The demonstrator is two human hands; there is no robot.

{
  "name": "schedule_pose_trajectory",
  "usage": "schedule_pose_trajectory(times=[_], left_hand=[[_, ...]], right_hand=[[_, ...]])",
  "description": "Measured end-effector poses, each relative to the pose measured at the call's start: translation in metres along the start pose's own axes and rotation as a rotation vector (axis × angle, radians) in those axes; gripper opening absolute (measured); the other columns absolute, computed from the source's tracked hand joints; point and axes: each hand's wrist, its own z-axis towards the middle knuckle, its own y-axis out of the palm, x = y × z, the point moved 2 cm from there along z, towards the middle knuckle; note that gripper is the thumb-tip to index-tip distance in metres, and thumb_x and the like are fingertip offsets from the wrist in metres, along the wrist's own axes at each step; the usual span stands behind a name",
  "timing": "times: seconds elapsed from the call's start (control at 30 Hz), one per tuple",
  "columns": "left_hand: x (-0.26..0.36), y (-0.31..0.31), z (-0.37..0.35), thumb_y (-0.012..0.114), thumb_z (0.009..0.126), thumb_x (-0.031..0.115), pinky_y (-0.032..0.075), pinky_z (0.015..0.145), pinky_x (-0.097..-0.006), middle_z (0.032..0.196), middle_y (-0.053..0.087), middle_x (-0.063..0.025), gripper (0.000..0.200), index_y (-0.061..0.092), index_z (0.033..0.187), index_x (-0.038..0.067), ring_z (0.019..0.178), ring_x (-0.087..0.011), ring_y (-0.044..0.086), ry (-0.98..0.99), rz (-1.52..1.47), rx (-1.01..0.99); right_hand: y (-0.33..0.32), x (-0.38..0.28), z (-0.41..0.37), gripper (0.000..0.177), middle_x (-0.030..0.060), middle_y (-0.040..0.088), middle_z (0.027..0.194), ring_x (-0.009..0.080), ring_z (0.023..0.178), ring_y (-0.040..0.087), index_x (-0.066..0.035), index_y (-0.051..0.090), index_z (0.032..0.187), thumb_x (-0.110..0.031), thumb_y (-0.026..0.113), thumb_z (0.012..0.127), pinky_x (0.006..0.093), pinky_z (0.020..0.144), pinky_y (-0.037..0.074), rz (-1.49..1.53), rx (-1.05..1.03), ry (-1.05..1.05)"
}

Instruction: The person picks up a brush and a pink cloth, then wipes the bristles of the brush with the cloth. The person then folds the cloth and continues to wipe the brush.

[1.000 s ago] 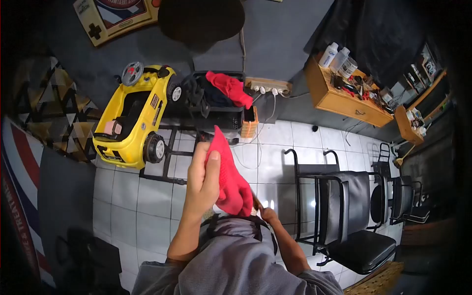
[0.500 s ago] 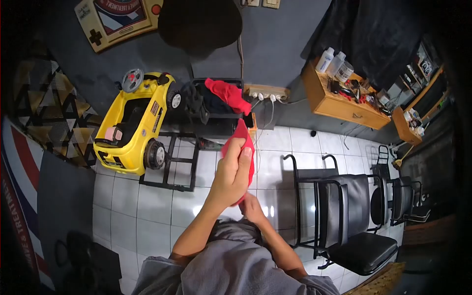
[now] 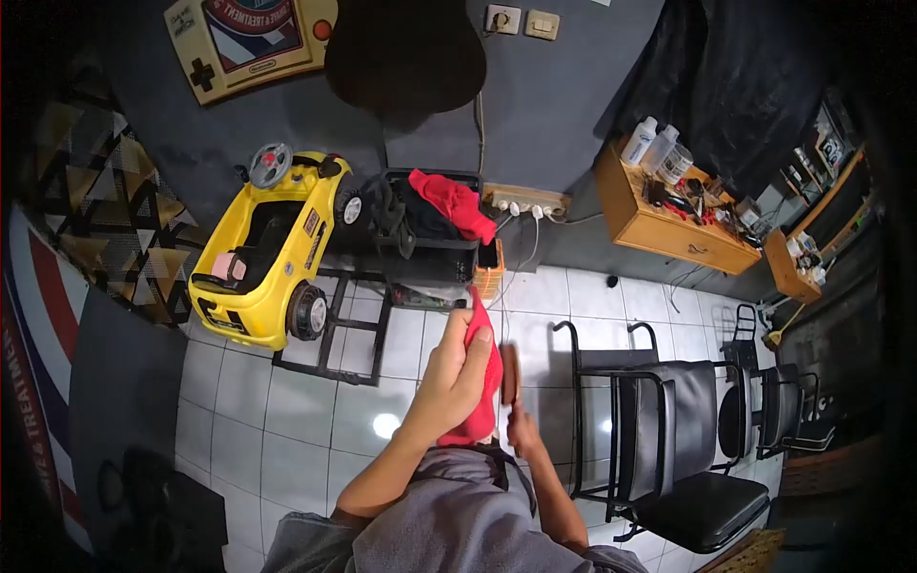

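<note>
A red cloth item (image 3: 484, 382) hangs in front of me, its top pinched in my left hand (image 3: 457, 377), whose fingers are closed round it. Low and to the right, my right hand (image 3: 523, 435) is closed on the handle of a brown brush (image 3: 510, 374). The brush stands upright just right of the red cloth, with a small gap between them. What the cloth item is exactly, I cannot make out.
Ahead, another red cloth (image 3: 452, 202) lies on a black rack (image 3: 435, 263). A yellow toy car (image 3: 304, 239) sits on the left, a wooden drawer table (image 3: 669, 227) at the back right, and black chairs (image 3: 669, 411) on the right.
My right hand has moved right, out from behind the cloth, and the brush now shows. The cloth and my left hand sit a little lower in view; the view has shifted slightly.
</note>
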Motion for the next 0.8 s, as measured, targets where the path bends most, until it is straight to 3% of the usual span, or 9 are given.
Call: schedule_pose_trajectory(times=[0.07,0.17,0.23,0.27,0.37,0.47,0.53,0.7,0.8], left_hand=[[-0.011,0.007,-0.001,0.041,0.098,0.018,0.039,0.059,-0.0233,0.071,0.048,-0.0005,0.015,0.043,0.102,0.004,0.064,-0.0063,0.045,-0.054,-0.073,-0.025],[-0.006,0.015,-0.002,0.04,0.098,0.019,0.04,0.063,-0.0253,0.072,0.047,-0.0034,0.017,0.043,0.101,0.002,0.066,-0.0094,0.045,-0.051,-0.014,-0.009],[0.006,0.022,0.002,0.04,0.098,0.019,0.04,0.063,-0.0272,0.071,0.047,-0.0059,0.018,0.043,0.101,0.002,0.066,-0.0121,0.046,0.071,0.043,0.018],[0.004,0.022,0.006,0.041,0.098,0.02,0.041,0.064,-0.0296,0.072,0.047,-0.0086,0.019,0.042,0.102,0.001,0.065,-0.016,0.046,0.095,0.069,0.03],[0.02,0.017,0.014,0.04,0.098,0.021,0.04,0.063,-0.0265,0.075,0.049,-0.0073,0.019,0.043,0.101,0.002,0.065,-0.0117,0.044,0.277,0.101,0.046],[0.033,0.007,0.015,0.04,0.099,0.023,0.038,0.056,-0.0204,0.078,0.047,-0.0015,0.018,0.045,0.101,0.006,0.063,-0.0055,0.042,0.284,-0.105,0.151],[0.046,-0.003,0.017,0.039,0.099,0.025,0.039,0.054,-0.0197,0.077,0.046,0.0014,0.018,0.046,0.102,0.009,0.063,-0.0051,0.044,0.33,-0.225,0.328],[0.042,-0.031,0.01,0.038,0.099,0.02,0.038,0.065,-0.0207,0.081,0.045,0.0001,0.016,0.044,0.102,0.006,0.071,-0.006,0.042,0.227,-0.365,0.398],[0.0,-0.033,0.019,0.037,0.098,0.018,0.035,0.084,-0.0256,0.096,0.045,-0.005,0.018,0.042,0.108,0.003,0.089,-0.0125,0.042,0.129,-0.205,0.353]], right_hand=[[0.016,-0.088,-0.053,0.06,-0.0065,0.026,0.052,0.0043,0.041,0.023,-0.014,0.036,0.069,-0.071,0.026,0.087,0.0213,0.039,0.018,0.625,-0.317,-0.039],[0.03,-0.142,-0.105,0.062,-0.004,0.027,0.052,0.0078,0.041,0.021,-0.014,0.033,0.07,-0.072,0.02,0.086,0.0233,0.038,0.017,0.524,-0.425,-0.389],[0.043,-0.166,-0.128,0.06,-0.0019,0.033,0.054,0.0082,0.044,0.027,-0.012,0.038,0.073,-0.065,0.018,0.091,0.0237,0.04,0.023,0.425,-0.398,-0.17],[0.045,-0.158,-0.117,0.06,-0.0001,0.037,0.055,0.0096,0.046,0.034,-0.009,0.044,0.075,-0.059,0.019,0.094,0.0234,0.042,0.029,0.688,-0.671,-0.089],[0.053,-0.145,-0.084,0.061,0.0042,0.047,0.058,0.0137,0.05,0.045,-0.003,0.052,0.08,-0.051,0.02,0.097,0.0258,0.048,0.039,-0.055,-0.364,-0.498],[0.048,-0.03,0.01,0.051,0.0248,0.064,0.081,0.0353,0.08,0.063,0.002,0.058,0.105,-0.04,0.03,0.098,0.0414,0.071,0.048,-0.749,-0.318,-0.702],[0.032,0.053,0.045,0.052,0.0256,0.062,0.091,0.0417,0.097,0.057,0.0,0.056,0.11,-0.044,0.033,0.095,0.0463,0.084,0.045,-1.151,-0.399,-0.494],[-0.009,0.107,0.045,0.064,0.0284,0.062,0.086,0.0419,0.087,0.06,0.001,0.065,0.086,-0.053,0.032,0.092,0.0462,0.075,0.047,-1.061,-0.245,0.01],[-0.019,0.109,0.062,0.074,0.0275,0.063,0.079,0.037,0.079,0.063,0.004,0.064,0.086,-0.061,0.03,0.09,0.0437,0.071,0.048,-0.921,-0.002,-0.1]])
